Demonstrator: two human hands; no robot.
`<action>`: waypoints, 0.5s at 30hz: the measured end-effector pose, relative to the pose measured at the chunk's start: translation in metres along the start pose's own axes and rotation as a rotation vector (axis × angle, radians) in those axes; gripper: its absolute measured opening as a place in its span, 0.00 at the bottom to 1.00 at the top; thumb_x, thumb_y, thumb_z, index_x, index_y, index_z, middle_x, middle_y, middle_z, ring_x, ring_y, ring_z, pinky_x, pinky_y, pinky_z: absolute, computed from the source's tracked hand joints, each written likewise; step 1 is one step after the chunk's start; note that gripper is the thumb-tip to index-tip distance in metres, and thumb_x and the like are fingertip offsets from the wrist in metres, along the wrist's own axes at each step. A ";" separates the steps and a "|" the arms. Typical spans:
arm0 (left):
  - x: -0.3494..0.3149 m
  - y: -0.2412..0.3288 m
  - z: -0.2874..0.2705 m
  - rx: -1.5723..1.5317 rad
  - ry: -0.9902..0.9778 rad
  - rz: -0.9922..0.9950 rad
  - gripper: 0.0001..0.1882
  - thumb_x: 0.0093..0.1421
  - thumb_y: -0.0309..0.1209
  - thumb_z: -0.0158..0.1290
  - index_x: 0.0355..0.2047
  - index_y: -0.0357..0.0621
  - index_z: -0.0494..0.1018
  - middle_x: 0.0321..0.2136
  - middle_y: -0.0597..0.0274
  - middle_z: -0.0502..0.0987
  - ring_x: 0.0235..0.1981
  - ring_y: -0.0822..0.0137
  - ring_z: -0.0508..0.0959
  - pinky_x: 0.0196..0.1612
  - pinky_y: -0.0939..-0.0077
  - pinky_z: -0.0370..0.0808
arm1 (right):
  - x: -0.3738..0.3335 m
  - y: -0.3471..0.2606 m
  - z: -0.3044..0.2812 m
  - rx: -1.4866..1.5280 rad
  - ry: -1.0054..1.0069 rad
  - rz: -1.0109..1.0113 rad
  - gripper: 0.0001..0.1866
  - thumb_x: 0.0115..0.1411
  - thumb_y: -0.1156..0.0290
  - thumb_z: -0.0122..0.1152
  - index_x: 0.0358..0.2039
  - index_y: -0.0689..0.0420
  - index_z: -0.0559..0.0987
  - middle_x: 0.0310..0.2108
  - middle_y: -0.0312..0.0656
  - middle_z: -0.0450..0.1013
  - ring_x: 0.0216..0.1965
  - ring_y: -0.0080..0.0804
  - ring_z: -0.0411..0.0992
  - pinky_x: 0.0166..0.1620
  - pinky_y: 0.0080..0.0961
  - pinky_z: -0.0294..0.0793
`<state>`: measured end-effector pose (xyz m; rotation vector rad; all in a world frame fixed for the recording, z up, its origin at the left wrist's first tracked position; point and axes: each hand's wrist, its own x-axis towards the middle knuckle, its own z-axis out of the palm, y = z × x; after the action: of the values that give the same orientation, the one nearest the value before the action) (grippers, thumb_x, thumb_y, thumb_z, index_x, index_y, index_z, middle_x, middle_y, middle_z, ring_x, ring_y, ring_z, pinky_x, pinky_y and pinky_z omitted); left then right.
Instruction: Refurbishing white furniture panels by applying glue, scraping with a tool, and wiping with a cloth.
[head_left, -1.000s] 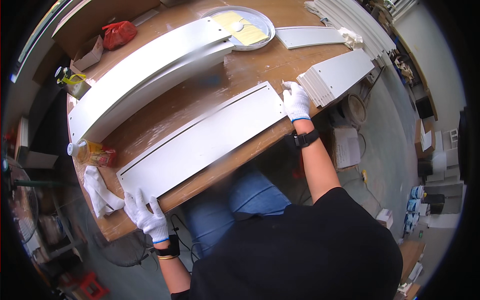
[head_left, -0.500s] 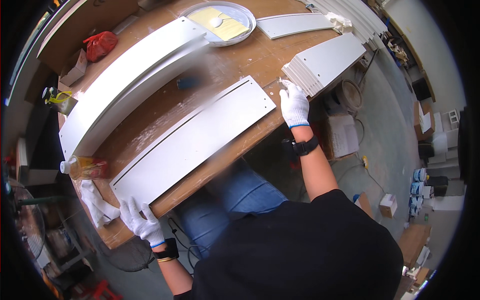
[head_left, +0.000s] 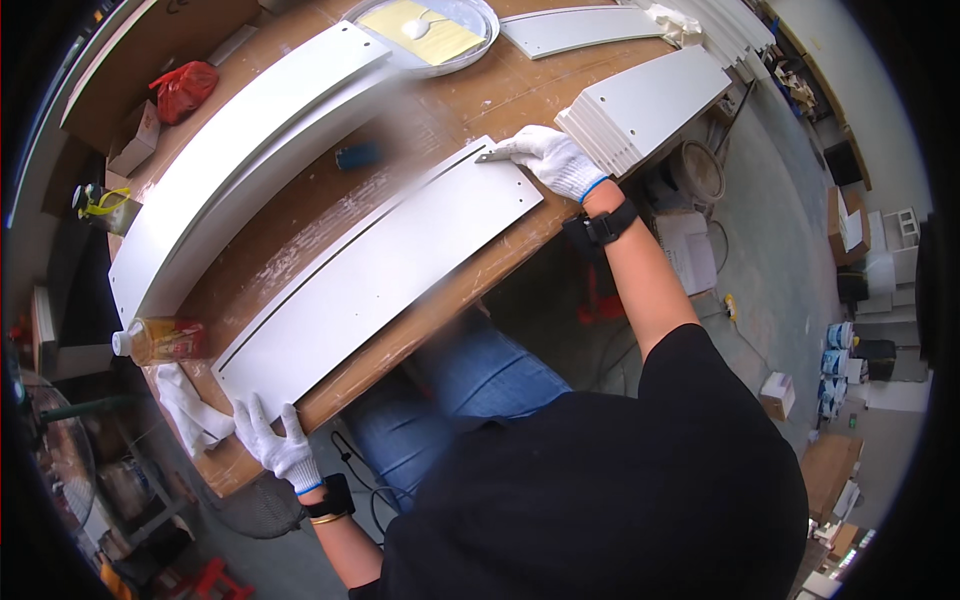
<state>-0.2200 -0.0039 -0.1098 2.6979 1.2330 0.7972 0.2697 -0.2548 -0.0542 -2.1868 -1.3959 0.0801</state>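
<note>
A long white panel (head_left: 370,280) with a dark groove along its far edge lies aslant on the brown table. At its left end rests my left hand (head_left: 275,445), white-gloved, fingers spread and touching the board's edge. My right hand (head_left: 560,160), gloved too, is over the panel's right end. Its fingers pinch a small flat grey metal tool (head_left: 492,156), whose tip is at the groove's end; its exact kind is too small to make out. Just right of that hand sits a stack of shorter white panels (head_left: 640,110).
Curved white panels (head_left: 240,150) are stacked at the far left. Behind are a round white tray (head_left: 485,40), another white panel (head_left: 580,28) and a red bag (head_left: 185,92). A blue object (head_left: 357,156), a bottle (head_left: 160,340) and a white cloth (head_left: 190,410) lie around the board.
My right hand has moved left from beside the stack onto the panel's right end, bringing the grey metal tool over the groove. My left hand stays at the panel's left end.
</note>
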 end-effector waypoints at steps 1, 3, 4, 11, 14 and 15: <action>0.000 0.000 0.000 -0.016 -0.002 -0.008 0.25 0.57 0.36 0.57 0.54 0.40 0.71 0.58 0.44 0.65 0.59 0.47 0.65 0.62 0.57 0.59 | -0.004 0.000 -0.004 0.095 -0.038 0.043 0.13 0.56 0.76 0.57 0.42 0.51 0.82 0.35 0.43 0.76 0.39 0.41 0.73 0.45 0.31 0.73; 0.001 0.002 -0.002 -0.033 -0.008 -0.011 0.25 0.57 0.36 0.57 0.54 0.40 0.71 0.58 0.43 0.65 0.59 0.47 0.64 0.62 0.57 0.59 | -0.021 -0.005 -0.019 0.106 -0.123 0.158 0.14 0.56 0.77 0.58 0.43 0.52 0.82 0.36 0.42 0.76 0.41 0.36 0.74 0.46 0.29 0.73; 0.001 0.004 -0.004 -0.034 -0.012 -0.021 0.25 0.57 0.36 0.57 0.53 0.40 0.71 0.58 0.43 0.65 0.59 0.47 0.64 0.62 0.57 0.59 | -0.028 -0.008 -0.021 0.116 -0.158 0.192 0.15 0.56 0.78 0.58 0.43 0.52 0.81 0.36 0.42 0.76 0.41 0.35 0.74 0.46 0.29 0.73; 0.002 0.005 -0.001 -0.059 -0.006 -0.028 0.24 0.57 0.35 0.58 0.53 0.39 0.71 0.58 0.43 0.65 0.59 0.48 0.65 0.61 0.58 0.60 | -0.011 -0.003 -0.011 0.147 -0.063 0.081 0.17 0.53 0.82 0.59 0.43 0.52 0.81 0.35 0.42 0.76 0.38 0.34 0.74 0.46 0.27 0.74; 0.002 0.004 -0.001 -0.041 -0.009 -0.018 0.24 0.57 0.35 0.57 0.53 0.39 0.70 0.58 0.43 0.65 0.59 0.48 0.65 0.61 0.58 0.60 | -0.029 -0.002 -0.008 0.295 -0.055 0.163 0.17 0.53 0.82 0.58 0.43 0.52 0.81 0.35 0.43 0.76 0.38 0.35 0.74 0.46 0.27 0.74; 0.001 0.004 -0.002 -0.039 -0.009 -0.019 0.24 0.57 0.35 0.57 0.53 0.39 0.70 0.58 0.43 0.65 0.59 0.48 0.65 0.61 0.58 0.60 | -0.039 -0.002 -0.011 0.201 -0.082 0.176 0.17 0.54 0.82 0.58 0.43 0.53 0.82 0.35 0.43 0.76 0.38 0.35 0.74 0.45 0.27 0.74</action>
<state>-0.2175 -0.0057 -0.1070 2.6516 1.2262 0.7978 0.2542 -0.2919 -0.0526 -2.1517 -1.1797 0.3616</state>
